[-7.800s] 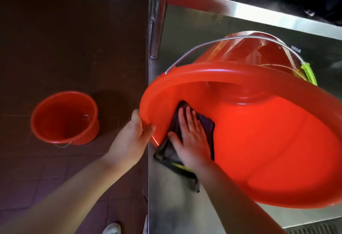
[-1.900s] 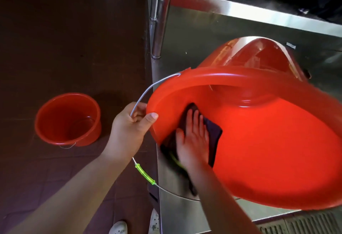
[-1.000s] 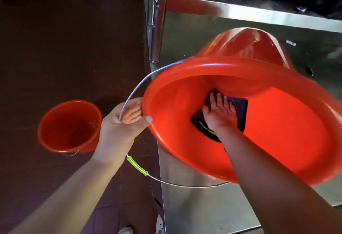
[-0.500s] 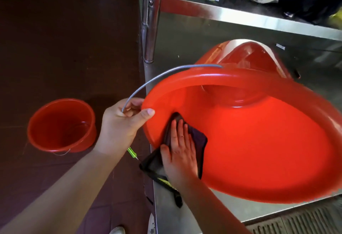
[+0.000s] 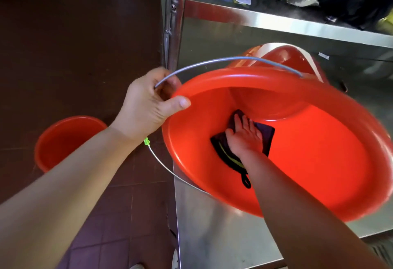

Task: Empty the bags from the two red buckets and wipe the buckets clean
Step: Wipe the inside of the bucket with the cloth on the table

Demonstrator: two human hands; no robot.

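My left hand [image 5: 148,107] pinches the rim of the large red plastic bucket [image 5: 319,162] tilted on the steel desk [image 5: 212,236]; my right hand [image 5: 244,136], fingers flat, presses a dark cloth [image 5: 265,134] inside; no bags visible; the smaller red bucket [image 5: 63,136] waits on the floor, seemingly unwiped.

The big red bucket [image 5: 308,162] is tipped on its side on the steel table [image 5: 212,236], mouth toward the camera, dark cloth [image 5: 265,136] against its inner wall. The smaller red bucket [image 5: 63,139] sits upright on the floor left of the table.
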